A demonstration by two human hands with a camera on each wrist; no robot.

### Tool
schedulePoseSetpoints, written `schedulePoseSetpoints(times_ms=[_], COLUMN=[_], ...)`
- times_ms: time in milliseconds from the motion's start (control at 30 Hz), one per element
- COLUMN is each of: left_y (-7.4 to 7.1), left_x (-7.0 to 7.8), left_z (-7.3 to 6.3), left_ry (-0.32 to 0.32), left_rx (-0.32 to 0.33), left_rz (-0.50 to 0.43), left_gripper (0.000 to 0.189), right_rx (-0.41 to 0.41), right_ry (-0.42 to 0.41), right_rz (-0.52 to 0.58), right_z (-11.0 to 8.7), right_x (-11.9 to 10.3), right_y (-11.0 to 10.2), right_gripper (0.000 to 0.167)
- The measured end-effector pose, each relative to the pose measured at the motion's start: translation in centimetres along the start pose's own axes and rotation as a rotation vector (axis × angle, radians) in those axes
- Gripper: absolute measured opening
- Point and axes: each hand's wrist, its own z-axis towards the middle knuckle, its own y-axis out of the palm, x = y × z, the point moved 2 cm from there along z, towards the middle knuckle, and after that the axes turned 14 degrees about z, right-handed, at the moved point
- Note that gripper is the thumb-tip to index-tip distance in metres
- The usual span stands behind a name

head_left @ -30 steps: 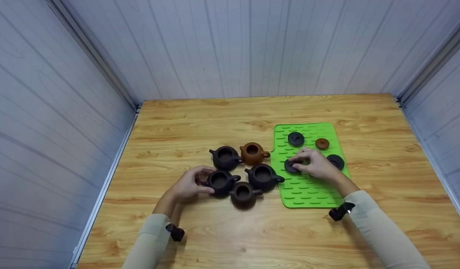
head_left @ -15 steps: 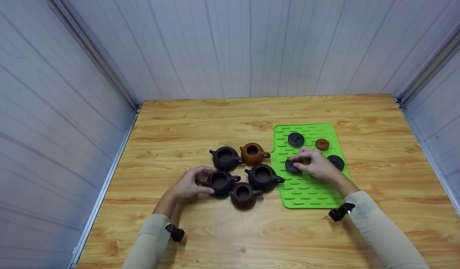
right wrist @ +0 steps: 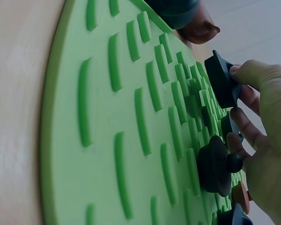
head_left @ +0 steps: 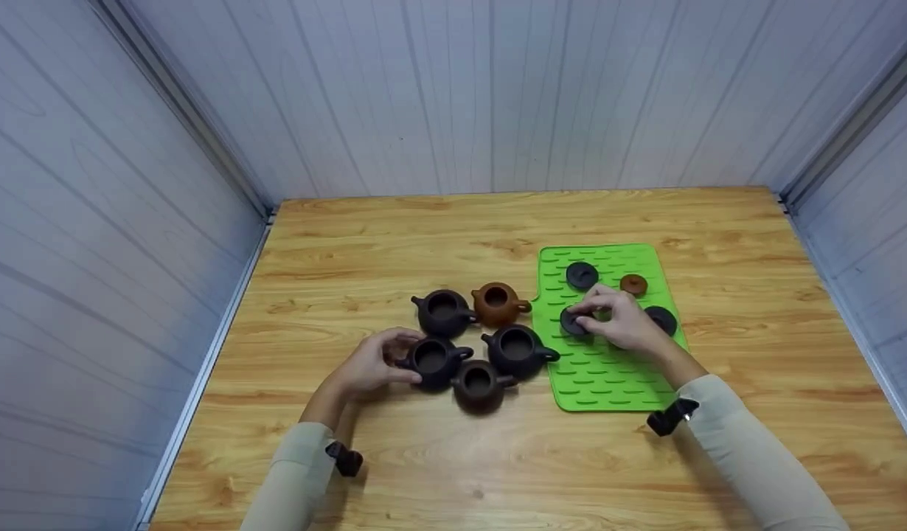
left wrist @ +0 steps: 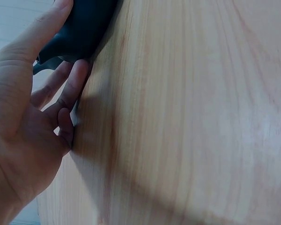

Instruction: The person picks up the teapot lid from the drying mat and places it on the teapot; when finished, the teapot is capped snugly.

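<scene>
My left hand (head_left: pixel 371 364) holds a dark teapot (head_left: pixel 433 382) at its spout side, thumb and fingers to either side. In the left wrist view the thumb lies against this teapot (left wrist: pixel 86 30), and the fingertips are low by the table. My right hand (head_left: pixel 621 322) pinches a dark teapot lid (head_left: pixel 572 323) between thumb and fingers. The right wrist view shows the pinched lid (right wrist: pixel 221 80) tilted and raised off the green mat (head_left: pixel 593 383). Under that hand another dark lid (right wrist: pixel 214 166) rests on the mat; the head view hides it.
Around the held teapot stand lidless ones: a dark teapot (head_left: pixel 443 316), an orange-brown teapot (head_left: pixel 509 313), another dark teapot (head_left: pixel 520 365) and a brown teapot (head_left: pixel 478 400). On the mat are a dark lid (head_left: pixel 582 276), an orange lid (head_left: pixel 633 285) and another dark lid (head_left: pixel 661 320). Walls enclose the table.
My right hand, with the lid pinched, has shifted very slightly upward in the head view. The left hand and the teapots have kept their places.
</scene>
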Motion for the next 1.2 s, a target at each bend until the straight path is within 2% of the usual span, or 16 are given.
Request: schedulePoseSetpoints(times_ms=[167, 567, 800, 1200], left_y=[0.0, -0.1, -0.3, -0.2], left_x=[0.1, 0.0, 0.2, 0.2], left_z=[0.0, 0.1, 0.1, 0.2], left_ry=[-0.005, -0.009, -0.023, -0.012], left_rx=[-0.002, -0.014, -0.024, -0.019], left_rz=[0.004, 0.009, 0.014, 0.03], left_gripper=[0.061, 0.062, 0.063, 0.063], right_rx=[0.018, 0.054, 0.031, 0.005], right_ry=[-0.037, -0.098, -0.109, -0.194], right_rz=[-0.009, 0.049, 0.101, 0.116], right_z=[0.1, 0.7, 1.3, 2.6], right_x=[-0.6, -1.7, -2.6, -3.9], right_y=[0.3, 1.5, 2.8, 5.3], right_gripper=[0.016, 0.016, 0.018, 0.018])
